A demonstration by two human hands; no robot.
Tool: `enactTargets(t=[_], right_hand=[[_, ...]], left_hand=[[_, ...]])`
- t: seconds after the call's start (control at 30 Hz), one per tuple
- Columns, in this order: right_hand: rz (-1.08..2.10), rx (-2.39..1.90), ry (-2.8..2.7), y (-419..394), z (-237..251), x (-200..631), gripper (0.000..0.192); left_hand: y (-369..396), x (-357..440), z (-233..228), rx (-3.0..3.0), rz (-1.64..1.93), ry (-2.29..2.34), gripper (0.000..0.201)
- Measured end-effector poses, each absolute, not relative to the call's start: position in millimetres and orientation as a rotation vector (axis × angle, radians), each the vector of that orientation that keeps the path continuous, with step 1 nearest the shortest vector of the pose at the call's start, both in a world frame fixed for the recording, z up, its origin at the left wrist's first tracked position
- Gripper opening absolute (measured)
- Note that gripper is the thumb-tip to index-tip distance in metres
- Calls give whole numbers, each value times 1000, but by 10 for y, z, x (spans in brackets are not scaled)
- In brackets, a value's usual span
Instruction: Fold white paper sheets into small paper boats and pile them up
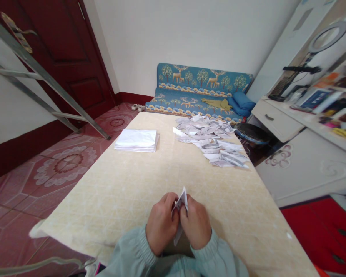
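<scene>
While both of my hands work at the lower middle of the frame, the count stands as follows.

Item in hand: one small folded paper piece (181,206), white with grey print, pinched between my left hand (161,225) and my right hand (196,227). Both sets of fingers are closed on it, thumbs meeting at its middle; a point sticks up above my knuckles and a strip hangs down between my wrists. It is held just above the near edge of the table (127,188), not resting on it. By my judgement the folding is partway through, though the creases themselves are too small to read.

Finished stock, as I judge it: a loose heap of folded pieces (212,142) at the upper right of the tabletop, well apart from my hands, spreading from the far edge down toward the right side. Several dozen at a guess; no exact count is possible.

Stock remaining: a neat stack of flat white sheets (137,139) at the upper left of the tabletop, squared up and still thick. I judge that plenty is left to fold.
</scene>
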State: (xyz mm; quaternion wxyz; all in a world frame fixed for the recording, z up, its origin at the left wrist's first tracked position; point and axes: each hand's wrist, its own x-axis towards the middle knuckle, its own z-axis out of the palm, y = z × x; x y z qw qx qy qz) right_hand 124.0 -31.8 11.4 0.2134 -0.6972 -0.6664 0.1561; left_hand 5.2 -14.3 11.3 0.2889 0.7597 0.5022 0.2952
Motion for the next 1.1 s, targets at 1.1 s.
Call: enactTargets(t=[1.1], right_hand=[[1835,-1476,-1181,-174,-119,1616,14]], left_hand=[[-74,-378,421,2165,852,495,22]])
